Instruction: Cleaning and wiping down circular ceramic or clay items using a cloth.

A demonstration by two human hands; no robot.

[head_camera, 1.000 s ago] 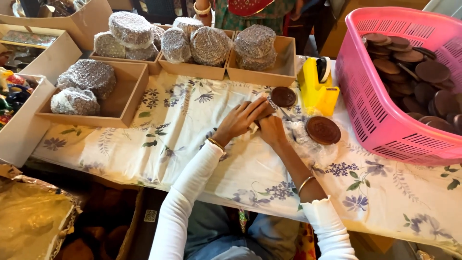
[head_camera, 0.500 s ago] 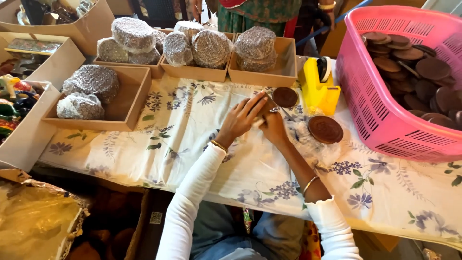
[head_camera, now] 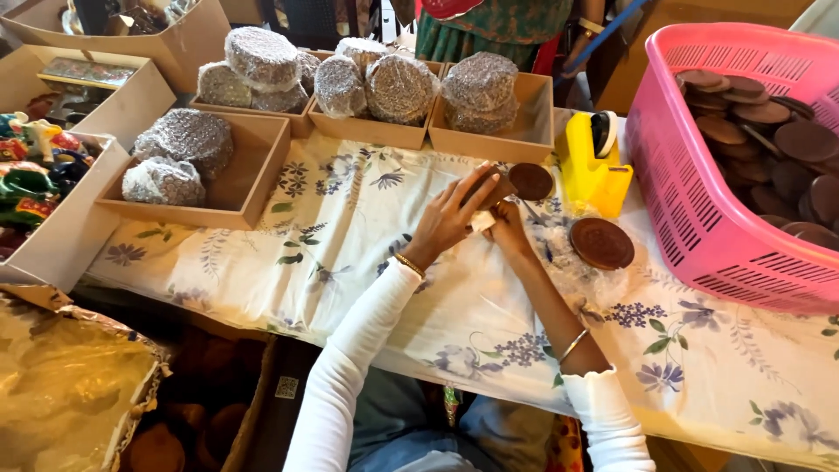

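My left hand (head_camera: 447, 218) and my right hand (head_camera: 509, 229) meet over the flowered tablecloth (head_camera: 350, 262) at the table's middle. Together they pinch a small brown piece (head_camera: 491, 189) with a white scrap (head_camera: 481, 220) beneath it. The piece touches a round dark brown disc (head_camera: 531, 181) just beyond my fingertips. A second brown disc (head_camera: 601, 242) lies on clear wrap to the right of my right hand. Both arms wear white sleeves and thin bangles.
A yellow tape dispenser (head_camera: 592, 166) stands behind the discs. A pink basket (head_camera: 699, 218) of several brown discs fills the right. Cardboard trays (head_camera: 253, 175) with bubble-wrapped bundles line the back and left. Painted toys (head_camera: 35, 166) sit far left. A person stands behind the table.
My hands have lifted slightly and moved toward the far disc, now gripping the small brown piece. The view has shifted a little to the left.
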